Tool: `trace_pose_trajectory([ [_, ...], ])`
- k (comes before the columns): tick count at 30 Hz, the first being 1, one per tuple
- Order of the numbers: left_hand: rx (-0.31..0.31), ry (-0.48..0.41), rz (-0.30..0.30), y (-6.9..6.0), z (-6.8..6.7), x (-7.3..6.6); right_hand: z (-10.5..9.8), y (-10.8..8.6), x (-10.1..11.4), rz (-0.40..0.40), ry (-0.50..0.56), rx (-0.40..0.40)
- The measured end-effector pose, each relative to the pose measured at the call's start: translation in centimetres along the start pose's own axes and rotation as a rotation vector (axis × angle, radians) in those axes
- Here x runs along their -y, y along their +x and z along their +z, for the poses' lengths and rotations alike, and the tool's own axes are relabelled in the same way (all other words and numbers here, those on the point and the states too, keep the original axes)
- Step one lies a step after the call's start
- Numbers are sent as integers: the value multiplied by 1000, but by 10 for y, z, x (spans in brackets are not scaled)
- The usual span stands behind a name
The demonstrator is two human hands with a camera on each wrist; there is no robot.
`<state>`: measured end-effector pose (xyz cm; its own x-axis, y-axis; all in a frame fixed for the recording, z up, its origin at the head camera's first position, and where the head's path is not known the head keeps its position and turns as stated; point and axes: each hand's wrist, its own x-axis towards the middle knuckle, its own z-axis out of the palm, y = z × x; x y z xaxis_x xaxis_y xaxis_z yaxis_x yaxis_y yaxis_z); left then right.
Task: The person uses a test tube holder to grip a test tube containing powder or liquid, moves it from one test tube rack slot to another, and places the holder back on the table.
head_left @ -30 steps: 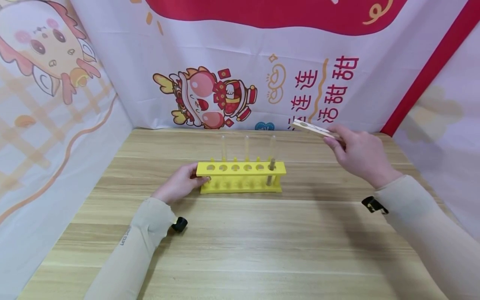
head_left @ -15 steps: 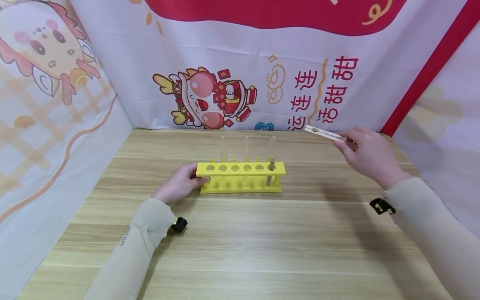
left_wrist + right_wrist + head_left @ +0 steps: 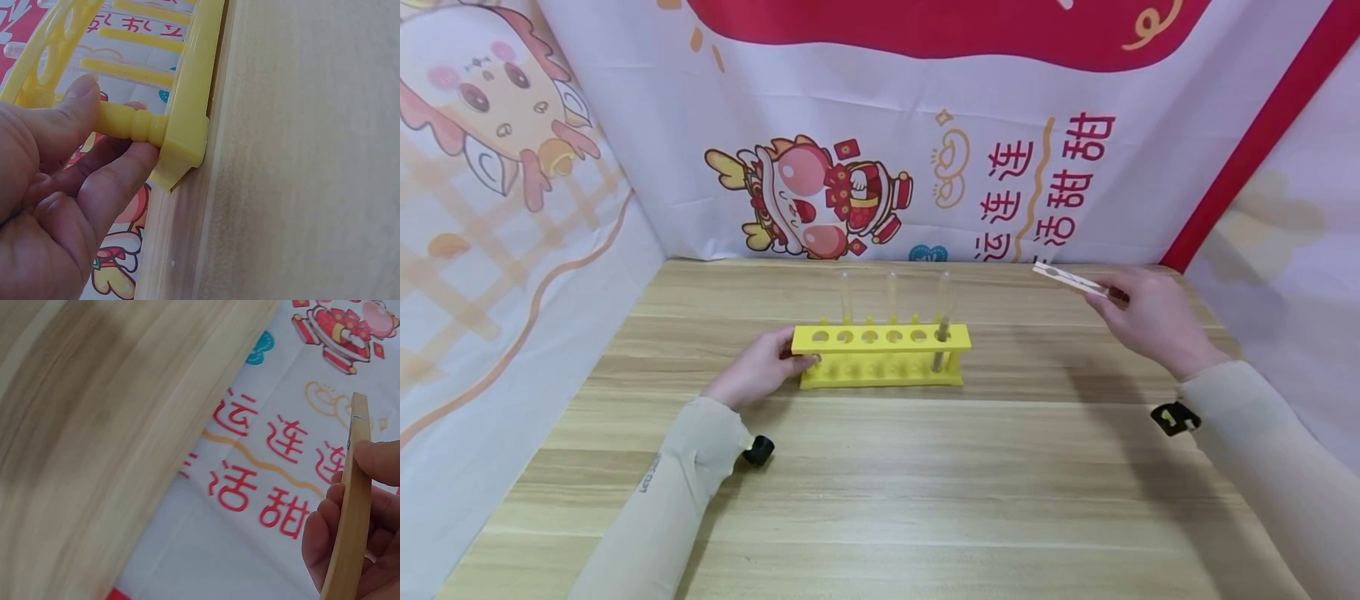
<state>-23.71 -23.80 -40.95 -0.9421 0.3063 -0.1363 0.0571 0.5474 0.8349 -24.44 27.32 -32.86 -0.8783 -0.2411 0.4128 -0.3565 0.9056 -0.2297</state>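
Observation:
A yellow test tube rack (image 3: 880, 381) stands on the table, its left post gripped by my left hand (image 3: 758, 365). In the left wrist view, the thumb and fingers of that hand (image 3: 81, 181) curl round the post (image 3: 119, 119) just above the base. One test tube (image 3: 940, 354), greyish in its lower part, leans slightly in the rack's rightmost hole. Clear tubes (image 3: 892, 296) rise behind the holes along the back row. At the right, my right hand (image 3: 1157, 321) holds a wooden test tube clamp (image 3: 1071, 279) above the table, its tip pointing left.
The wood-grain table (image 3: 895, 500) ends at a printed cloth backdrop (image 3: 955, 108). More cloth hangs along the left (image 3: 497, 250) and right sides. A black wrist mount (image 3: 760, 451) sits on the left sleeve, another (image 3: 1176, 417) on the right one.
My right hand has moved right and a little down, away from the rack, with the test tube clamp in it. The left hand and the rack have stayed put.

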Motion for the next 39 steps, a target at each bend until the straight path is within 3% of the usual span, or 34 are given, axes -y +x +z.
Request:
trace_pose_trajectory([
  [11,-3,12,0,1,0,0,10,-8,-38,74,10,26],
  [25,-1,-4,-16,0,0,0,25,-19,-68,258,26,211],
  [39,-2,3,-22,-1,1,-3,28,-28,-75,442,-39,381],
])
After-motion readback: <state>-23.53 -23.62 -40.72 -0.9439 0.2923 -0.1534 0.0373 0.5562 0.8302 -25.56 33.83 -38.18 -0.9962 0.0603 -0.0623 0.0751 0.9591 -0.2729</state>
